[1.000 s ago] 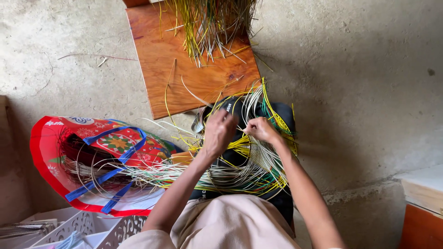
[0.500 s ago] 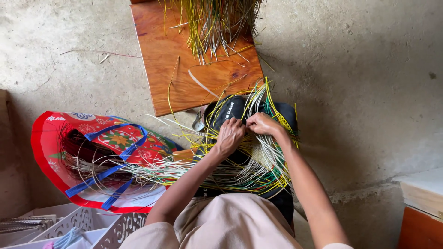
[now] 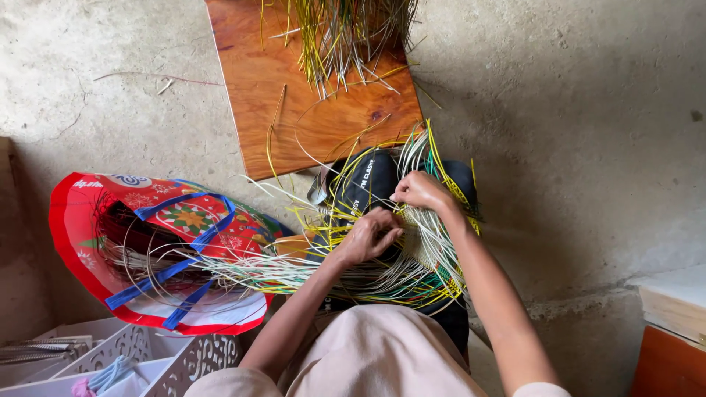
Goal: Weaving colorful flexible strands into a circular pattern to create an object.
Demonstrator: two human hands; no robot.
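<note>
A big red plastic shopping bag with blue handles and bright star patterns (image 3: 158,242) lies open on the grey concrete floor (image 3: 588,110), at the person's left side. White printed shapes run along its red rim. Thin pale strips spill out of its mouth toward the hands.

In the middle sits a half-made woven piece of thin white, yellow and green strips (image 3: 419,250). It rests on a black cloth with white print (image 3: 368,184), right in front of the person's lap. Its long strips fan out from the woven part: many run sideways toward the red bag, and others stick up and away toward the brown wooden board (image 3: 316,110).

The left hand (image 3: 368,237) is curled shut, pinching some strips at the near edge of the woven piece. The right hand (image 3: 421,191) is also closed, gripping strips at the far edge. The two hands are near each other.

A loose bunch of green and yellow strips (image 3: 346,37) lies on the far end of the board. A white plastic basket with cut-out holes (image 3: 158,353) stands at the bottom left, just beside the bag. An orange and white box corner (image 3: 673,323) shows at the bottom right.
</note>
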